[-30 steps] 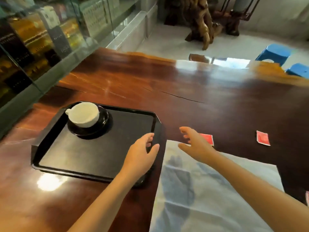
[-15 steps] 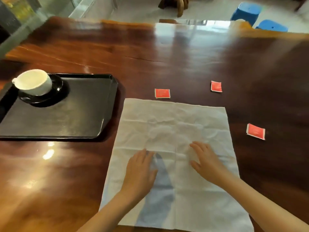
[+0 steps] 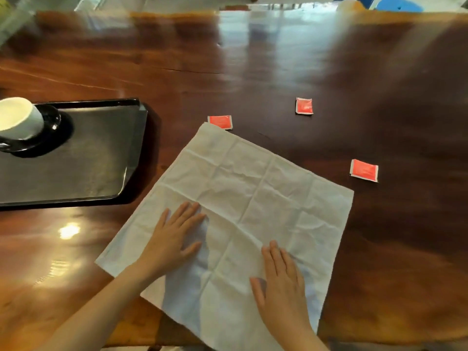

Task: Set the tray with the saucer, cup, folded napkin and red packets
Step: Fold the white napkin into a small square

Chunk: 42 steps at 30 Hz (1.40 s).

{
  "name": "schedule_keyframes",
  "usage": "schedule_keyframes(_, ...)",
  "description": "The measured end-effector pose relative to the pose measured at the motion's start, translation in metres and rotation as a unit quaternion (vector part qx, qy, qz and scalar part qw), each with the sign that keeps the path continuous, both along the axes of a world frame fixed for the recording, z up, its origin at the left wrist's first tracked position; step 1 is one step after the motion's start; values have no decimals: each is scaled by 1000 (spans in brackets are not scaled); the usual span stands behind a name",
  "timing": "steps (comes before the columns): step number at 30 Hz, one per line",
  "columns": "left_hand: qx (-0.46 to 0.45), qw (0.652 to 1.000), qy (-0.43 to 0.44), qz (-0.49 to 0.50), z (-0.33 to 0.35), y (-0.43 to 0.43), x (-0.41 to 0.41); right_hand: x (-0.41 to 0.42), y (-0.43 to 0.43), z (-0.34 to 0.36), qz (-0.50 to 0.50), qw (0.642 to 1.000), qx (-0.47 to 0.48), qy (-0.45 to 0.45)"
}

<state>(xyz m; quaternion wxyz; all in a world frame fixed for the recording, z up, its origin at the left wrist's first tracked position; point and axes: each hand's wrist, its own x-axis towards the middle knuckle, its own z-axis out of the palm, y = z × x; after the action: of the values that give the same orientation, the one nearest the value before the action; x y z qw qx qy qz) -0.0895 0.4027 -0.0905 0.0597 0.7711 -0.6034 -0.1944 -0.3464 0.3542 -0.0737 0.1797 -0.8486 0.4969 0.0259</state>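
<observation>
A white napkin lies unfolded and creased on the wooden table, turned at an angle. My left hand and my right hand rest flat on its near part, palms down, fingers apart. A black tray sits at the left. On it stands a white cup on a black saucer. Three red packets lie on the table: one at the napkin's far corner, one farther back, one to the right.
The dark, glossy wooden table stretches far ahead and to the right. Its near edge runs under the napkin's lower part. A blue stool shows beyond the far edge.
Both hands moved from near the tray onto the napkin and pressed flat. The napkin has rotated slightly, its far left corner now by a red packet. The view swung right and down.
</observation>
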Motion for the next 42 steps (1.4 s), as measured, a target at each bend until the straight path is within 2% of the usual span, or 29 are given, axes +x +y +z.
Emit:
schedule_keyframes(3,-19,990,-52,132,5,-1,-35,11,-16,13,-13,999,28,-34)
schedule_keyframes(4,-9,985,-60,164,3,1,-51,21,-31,12,-3,999,12,-50)
schedule_keyframes(6,12,978,-66,196,-7,8,-78,46,-65,-1,98,992,-55,-58)
schedule_keyframes(8,7,978,-97,182,-16,7,-85,67,-97,-16,228,971,-73,-22)
schedule_keyframes(9,0,980,-112,165,-19,3,-81,69,-115,-25,258,963,-83,3)
schedule_keyframes(10,-10,983,-121,141,-22,-3,-74,65,-132,-31,254,963,-93,21)
schedule_keyframes(14,-30,991,-124,39,-21,-40,-34,14,-167,-36,128,987,-92,35)
schedule_keyframes(19,-43,987,-119,-97,-16,-73,7,-27,-110,-38,39,996,-71,28)
schedule_keyframes(23,-48,973,-145,-173,-15,-97,37,-9,-70,-31,-46,996,-73,5)
schedule_keyframes(24,-57,974,-153,-157,-12,-103,33,1,-72,-29,-62,995,-77,-6)
schedule_keyframes(26,-84,983,-154,-58,-7,-104,7,32,-85,-27,-33,995,-82,-44)
schedule_keyframes(29,-80,987,-109,82,-17,-79,-43,78,-108,-33,111,988,-95,-53)
schedule_keyframes(31,-66,985,-131,88,-24,-73,-48,88,-130,-37,157,982,-98,-29)
schedule_keyframes(34,-71,985,-147,60,-25,-110,-25,81,-175,-40,110,987,-118,-25)
schedule_keyframes(38,-59,989,-133,17,-22,-150,-10,68,-217,-36,75,992,-99,6)
schedule_keyframes(42,-63,987,-127,82,-24,-136,28,31,-241,-34,41,995,-89,23)
